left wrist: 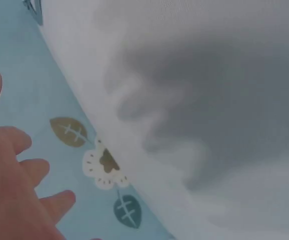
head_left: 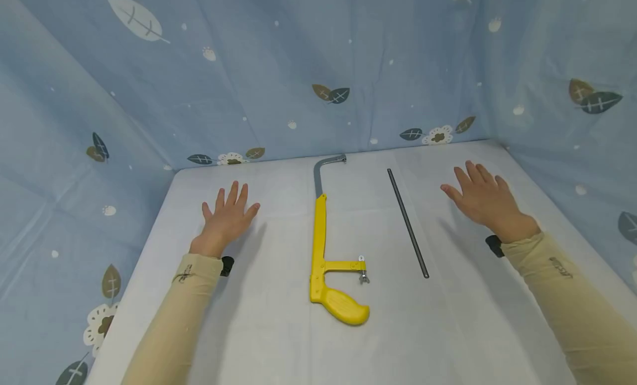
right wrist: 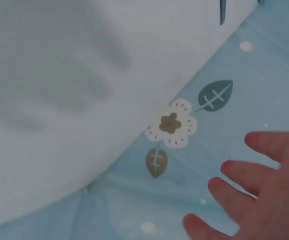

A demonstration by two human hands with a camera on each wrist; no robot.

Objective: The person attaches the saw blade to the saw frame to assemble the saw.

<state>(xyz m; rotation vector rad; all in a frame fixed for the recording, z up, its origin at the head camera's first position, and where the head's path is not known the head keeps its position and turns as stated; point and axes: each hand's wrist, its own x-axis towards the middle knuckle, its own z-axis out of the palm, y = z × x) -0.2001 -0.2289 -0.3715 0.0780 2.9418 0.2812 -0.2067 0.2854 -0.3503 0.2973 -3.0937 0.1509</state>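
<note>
A hacksaw frame [head_left: 319, 235] with a yellow body and handle and a grey curved front end lies in the middle of the white table. On its short lower arm sits a wing nut [head_left: 364, 276]. To the right of the frame, a thin dark hacksaw blade [head_left: 408, 223] lies apart from it, slanting. My left hand [head_left: 226, 222] is spread over the table left of the frame, holding nothing. My right hand [head_left: 485, 199], also spread and holding nothing, is right of the blade. Each wrist view shows straight fingers and a hand's shadow on the white cloth.
A white cloth covers the table [head_left: 269, 341]. Blue curtains [head_left: 278, 53] with leaf and flower prints hang along the back edge and both sides. Long beige sleeves cover both forearms, and a dark band shows at each wrist.
</note>
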